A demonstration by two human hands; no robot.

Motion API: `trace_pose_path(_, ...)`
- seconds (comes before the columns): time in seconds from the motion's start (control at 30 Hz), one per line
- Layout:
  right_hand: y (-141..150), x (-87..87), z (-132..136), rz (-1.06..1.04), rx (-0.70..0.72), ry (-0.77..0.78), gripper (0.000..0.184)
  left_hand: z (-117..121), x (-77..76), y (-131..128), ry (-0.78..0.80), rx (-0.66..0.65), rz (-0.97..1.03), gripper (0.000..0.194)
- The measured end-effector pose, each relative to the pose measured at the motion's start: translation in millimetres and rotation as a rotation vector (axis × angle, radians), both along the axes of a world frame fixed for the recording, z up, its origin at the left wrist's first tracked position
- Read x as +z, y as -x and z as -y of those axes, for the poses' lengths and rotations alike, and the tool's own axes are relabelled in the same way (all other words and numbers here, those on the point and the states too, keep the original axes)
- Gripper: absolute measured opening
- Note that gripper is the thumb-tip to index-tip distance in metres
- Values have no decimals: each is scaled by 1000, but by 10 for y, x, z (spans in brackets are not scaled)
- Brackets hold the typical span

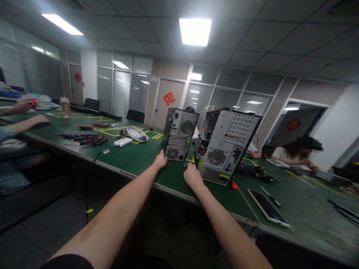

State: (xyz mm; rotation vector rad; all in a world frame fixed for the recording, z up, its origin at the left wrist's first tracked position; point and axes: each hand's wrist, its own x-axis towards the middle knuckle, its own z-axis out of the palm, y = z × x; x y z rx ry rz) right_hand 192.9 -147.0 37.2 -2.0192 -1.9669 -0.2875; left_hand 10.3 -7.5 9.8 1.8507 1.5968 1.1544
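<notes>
Hands reach two upright computer cases on the green table (134, 158): left hand (160, 160) grips the lower corner of the smaller case (179, 133); right hand (192, 176), loosely closed, touches the tilted larger case (228, 145). Steadying low keeps both from tipping.

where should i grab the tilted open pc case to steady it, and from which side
Judging by its pose, grip the open case by its lower rear corner, coming from the near table edge, where the right hand already is. It leans to the right, and its open side faces the other tower, which the left hand touches.
</notes>
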Motion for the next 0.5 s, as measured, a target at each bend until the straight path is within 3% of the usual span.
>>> trace_pose_path(0.5,47,-128,4,-72,-45,-45,23,13,-3,79,-32,-3,-6,56)
